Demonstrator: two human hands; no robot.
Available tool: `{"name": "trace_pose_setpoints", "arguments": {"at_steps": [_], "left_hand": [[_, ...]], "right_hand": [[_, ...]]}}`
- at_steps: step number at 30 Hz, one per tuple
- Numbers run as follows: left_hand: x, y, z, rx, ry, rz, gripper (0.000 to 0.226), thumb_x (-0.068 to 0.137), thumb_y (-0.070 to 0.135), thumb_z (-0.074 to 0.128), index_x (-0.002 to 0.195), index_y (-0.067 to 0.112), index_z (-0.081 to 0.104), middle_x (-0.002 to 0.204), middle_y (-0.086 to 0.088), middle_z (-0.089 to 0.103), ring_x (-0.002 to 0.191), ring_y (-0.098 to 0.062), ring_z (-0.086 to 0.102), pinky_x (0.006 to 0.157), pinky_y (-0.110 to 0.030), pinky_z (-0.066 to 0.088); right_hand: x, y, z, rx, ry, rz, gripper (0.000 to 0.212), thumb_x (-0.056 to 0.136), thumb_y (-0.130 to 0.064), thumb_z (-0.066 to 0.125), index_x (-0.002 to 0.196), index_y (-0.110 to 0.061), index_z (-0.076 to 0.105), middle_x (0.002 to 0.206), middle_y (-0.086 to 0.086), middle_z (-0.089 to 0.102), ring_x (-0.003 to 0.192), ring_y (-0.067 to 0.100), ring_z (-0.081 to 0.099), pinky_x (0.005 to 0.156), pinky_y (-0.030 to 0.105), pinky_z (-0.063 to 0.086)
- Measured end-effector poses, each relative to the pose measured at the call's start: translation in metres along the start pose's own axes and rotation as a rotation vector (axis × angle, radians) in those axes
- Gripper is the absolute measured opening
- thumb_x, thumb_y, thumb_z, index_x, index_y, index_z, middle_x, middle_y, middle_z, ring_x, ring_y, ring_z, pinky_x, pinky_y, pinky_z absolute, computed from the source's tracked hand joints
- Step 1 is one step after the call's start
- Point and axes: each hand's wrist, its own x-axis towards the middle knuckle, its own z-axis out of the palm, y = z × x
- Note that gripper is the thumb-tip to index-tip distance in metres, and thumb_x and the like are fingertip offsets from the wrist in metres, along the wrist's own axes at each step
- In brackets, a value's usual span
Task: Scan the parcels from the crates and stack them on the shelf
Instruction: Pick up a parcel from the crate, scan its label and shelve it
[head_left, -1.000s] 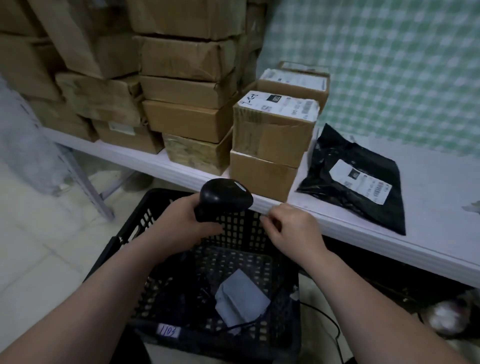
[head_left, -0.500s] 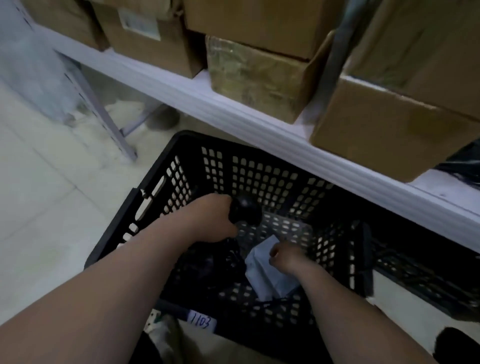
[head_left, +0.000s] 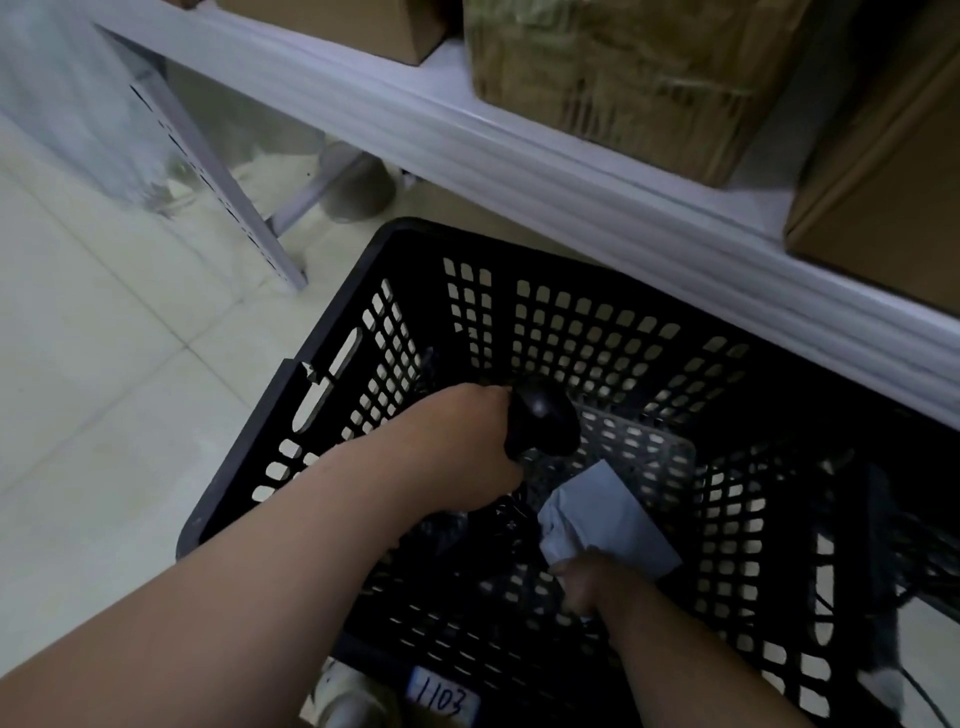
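Your left hand (head_left: 457, 447) grips the scanner (head_left: 543, 421) inside the crate (head_left: 332, 374); your right hand (head_left: 587, 582) pinches the grey parcel (head_left: 608, 514) at its near edge.

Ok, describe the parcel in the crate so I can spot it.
Below the white shelf stands a black perforated crate. On its floor, right of the scanner in the left hand, lies a grey mailer parcel, the right hand gripping its near edge. It alone is pale and solid there.
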Motion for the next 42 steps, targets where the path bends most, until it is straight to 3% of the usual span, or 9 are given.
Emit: {"name": "trace_pose_setpoints", "arguments": {"at_steps": [3,7,12,17,19,23,28,36,42], "left_hand": [[-0.003,0.000,-0.002,-0.018,0.003,-0.005,0.023,0.089,0.029,0.060,0.093,0.019,0.039,0.078,0.010,0.039,0.075,-0.011,0.045,0.052,-0.014,0.029],[-0.007,0.000,-0.004,0.010,0.039,-0.003,0.023,0.087,0.029,0.061,0.095,0.017,0.043,0.079,0.009,0.040,0.080,-0.014,0.047,0.054,-0.019,0.032],[-0.011,0.001,-0.002,-0.016,0.032,0.029,0.022,0.088,0.030,0.061,0.094,0.018,0.043,0.078,0.010,0.042,0.071,-0.009,0.045,0.052,-0.013,0.031],[-0.008,-0.001,0.002,-0.009,0.026,0.029,0.024,0.089,0.030,0.060,0.088,0.019,0.039,0.077,0.010,0.040,0.067,-0.006,0.042,0.050,-0.011,0.030],[-0.005,-0.002,0.004,-0.004,0.025,0.023,0.024,0.089,0.030,0.060,0.089,0.019,0.039,0.077,0.010,0.040,0.068,-0.006,0.042,0.051,-0.011,0.031],[-0.003,-0.001,0.002,-0.008,0.043,0.018,0.024,0.089,0.034,0.059,0.093,0.018,0.042,0.079,0.010,0.042,0.075,-0.010,0.046,0.053,-0.011,0.033],[-0.004,0.007,0.000,0.013,0.045,0.028,0.024,0.089,0.033,0.060,0.090,0.019,0.040,0.079,0.009,0.041,0.068,-0.006,0.042,0.052,-0.015,0.032],[-0.023,0.035,-0.020,-0.004,0.089,0.060,0.022,0.086,0.028,0.064,0.096,0.012,0.053,0.091,0.000,0.055,0.084,-0.016,0.052,0.062,-0.023,0.041],[-0.055,0.047,-0.035,-0.254,0.140,0.032,0.029,0.081,0.022,0.071,0.107,0.012,0.062,0.098,-0.007,0.065,0.081,-0.018,0.063,0.073,-0.030,0.052]], "right_hand": [[-0.003,0.005,-0.003,0.040,0.114,-0.023,0.057,0.094,-0.017,0.052,0.148,-0.013,0.033,0.140,0.016,0.048,0.126,0.030,0.049,0.101,0.031,0.044],[-0.005,0.011,-0.001,0.067,0.247,-0.086,0.026,0.091,-0.029,0.055,0.087,-0.005,0.065,0.075,0.005,0.055,0.091,0.026,0.064,0.056,0.024,0.040],[-0.015,0.014,0.005,-0.014,0.182,-0.131,0.057,0.088,-0.033,0.058,0.143,-0.025,0.043,0.138,0.020,0.039,0.125,0.033,0.044,0.101,0.031,0.040],[-0.010,0.006,0.003,-0.078,0.142,-0.101,0.053,0.097,-0.025,0.052,0.147,-0.020,0.035,0.148,0.017,0.035,0.132,0.029,0.041,0.095,0.014,0.038],[-0.002,0.005,0.005,-0.120,0.191,-0.144,0.048,0.099,-0.023,0.050,0.144,-0.013,0.039,0.146,0.014,0.042,0.118,0.021,0.052,0.082,0.008,0.041],[0.004,0.008,0.003,-0.027,0.285,-0.173,0.052,0.095,-0.024,0.054,0.143,-0.011,0.041,0.145,0.011,0.043,0.121,0.024,0.052,0.097,0.028,0.042],[-0.006,0.018,-0.005,0.157,0.464,-0.225,0.027,0.089,-0.023,0.063,0.100,-0.024,0.038,0.105,0.005,0.052,0.090,0.017,0.049,0.072,0.022,0.034],[-0.085,0.018,-0.056,0.770,0.534,-0.215,0.041,0.081,-0.013,0.067,0.102,-0.019,0.032,0.084,-0.002,0.044,0.068,0.009,0.045,0.051,0.022,0.033],[-0.206,0.029,-0.087,1.040,0.533,-0.422,0.022,0.084,-0.010,0.062,0.100,-0.023,0.057,0.095,0.002,0.060,0.078,0.012,0.056,0.056,0.018,0.045]]}}
